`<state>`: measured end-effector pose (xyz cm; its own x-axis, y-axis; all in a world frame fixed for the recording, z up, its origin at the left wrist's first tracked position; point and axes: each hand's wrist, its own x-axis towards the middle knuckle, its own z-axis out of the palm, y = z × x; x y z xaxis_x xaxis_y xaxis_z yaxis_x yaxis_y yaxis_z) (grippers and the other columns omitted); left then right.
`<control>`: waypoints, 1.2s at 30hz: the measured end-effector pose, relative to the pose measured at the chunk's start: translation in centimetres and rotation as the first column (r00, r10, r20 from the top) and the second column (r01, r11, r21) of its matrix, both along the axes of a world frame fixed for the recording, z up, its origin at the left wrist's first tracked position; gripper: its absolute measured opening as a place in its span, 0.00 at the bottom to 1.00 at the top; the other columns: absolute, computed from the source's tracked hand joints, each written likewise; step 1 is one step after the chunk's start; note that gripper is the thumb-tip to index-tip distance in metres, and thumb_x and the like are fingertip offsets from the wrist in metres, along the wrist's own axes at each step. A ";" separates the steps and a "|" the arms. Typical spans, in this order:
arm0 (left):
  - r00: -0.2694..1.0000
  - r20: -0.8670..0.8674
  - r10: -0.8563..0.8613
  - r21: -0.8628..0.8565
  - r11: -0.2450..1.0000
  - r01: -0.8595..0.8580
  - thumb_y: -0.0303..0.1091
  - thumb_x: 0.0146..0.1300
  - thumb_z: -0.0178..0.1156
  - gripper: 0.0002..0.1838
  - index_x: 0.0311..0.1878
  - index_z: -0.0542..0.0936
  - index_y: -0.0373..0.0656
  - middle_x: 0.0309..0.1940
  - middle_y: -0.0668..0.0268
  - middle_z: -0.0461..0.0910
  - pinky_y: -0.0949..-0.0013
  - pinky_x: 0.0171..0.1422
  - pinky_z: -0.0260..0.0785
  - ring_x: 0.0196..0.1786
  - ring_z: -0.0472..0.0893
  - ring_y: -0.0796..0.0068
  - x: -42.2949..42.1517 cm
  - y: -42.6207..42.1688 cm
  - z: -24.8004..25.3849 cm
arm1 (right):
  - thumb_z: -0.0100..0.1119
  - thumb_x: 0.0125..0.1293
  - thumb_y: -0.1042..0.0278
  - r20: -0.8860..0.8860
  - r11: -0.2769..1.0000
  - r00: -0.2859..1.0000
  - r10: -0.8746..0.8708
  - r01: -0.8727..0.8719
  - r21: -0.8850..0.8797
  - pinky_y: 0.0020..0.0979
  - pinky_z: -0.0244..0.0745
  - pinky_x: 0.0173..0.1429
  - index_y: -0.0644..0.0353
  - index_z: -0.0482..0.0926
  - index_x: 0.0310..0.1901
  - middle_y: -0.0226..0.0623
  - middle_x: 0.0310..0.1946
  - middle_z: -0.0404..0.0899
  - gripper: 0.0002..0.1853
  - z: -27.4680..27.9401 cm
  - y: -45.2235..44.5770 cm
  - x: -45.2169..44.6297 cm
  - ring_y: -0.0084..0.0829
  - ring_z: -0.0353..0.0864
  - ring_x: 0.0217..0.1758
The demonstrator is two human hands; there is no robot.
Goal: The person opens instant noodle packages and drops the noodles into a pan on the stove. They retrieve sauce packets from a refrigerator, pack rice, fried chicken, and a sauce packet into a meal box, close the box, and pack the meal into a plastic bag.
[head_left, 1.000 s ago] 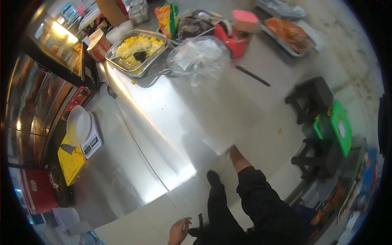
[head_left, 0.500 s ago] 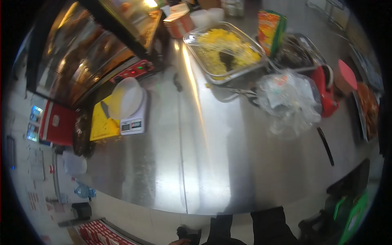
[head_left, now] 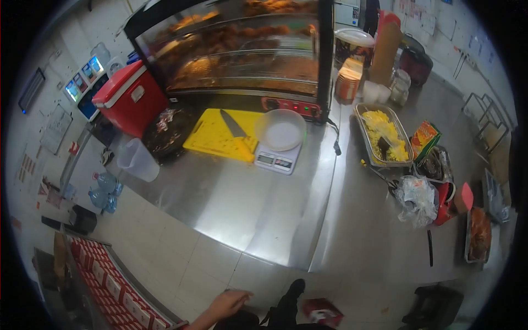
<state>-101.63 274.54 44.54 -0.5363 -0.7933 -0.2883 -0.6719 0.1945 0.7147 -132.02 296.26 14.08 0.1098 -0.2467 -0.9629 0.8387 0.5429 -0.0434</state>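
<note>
My left hand [head_left: 228, 303] hangs low at the bottom of the view, in front of my body and above the floor. Its fingers are loosely bent and slightly apart, with nothing visible in them. My right hand is out of view. On the steel counter ahead lie a yellow cutting board [head_left: 212, 132] and a knife [head_left: 235, 127] with a yellow handle. A white kitchen scale [head_left: 287, 160] stands beside the board, bearing a pale round bowl [head_left: 281, 131]. Both are well away from my hand.
A heated glass display case [head_left: 242, 49] with roasted food stands behind the board. At left are a red cooler [head_left: 132, 99] and a plastic jug [head_left: 138, 160]. Rightward sit a tray of yellow food [head_left: 385, 135], plastic bags [head_left: 416, 198] and a dark stick [head_left: 430, 247]. Red-white boxes [head_left: 107, 280] fill a low rack.
The view has swung left, so the display case, board and scale now sit near the middle. My left hand has risen further into view at the bottom.
</note>
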 end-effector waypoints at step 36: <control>0.456 -0.687 0.566 0.724 0.484 0.492 0.68 0.60 0.37 0.43 0.67 0.56 0.41 0.66 0.57 0.58 0.56 0.69 0.51 0.66 0.60 0.60 38.7 -26.4 -2.0 | 0.59 0.54 0.69 -0.823 0.420 0.568 0.006 -0.748 -0.513 0.27 0.70 0.50 0.64 0.73 0.49 0.34 0.41 0.77 0.20 36.5 -51.9 40.0 0.24 0.74 0.46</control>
<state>-62.95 248.18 42.52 -0.8485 -0.4944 -0.1888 0.3199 -0.7633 0.5613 -92.00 244.36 50.55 -0.0836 -0.9767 -0.1977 0.0549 0.1936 -0.9796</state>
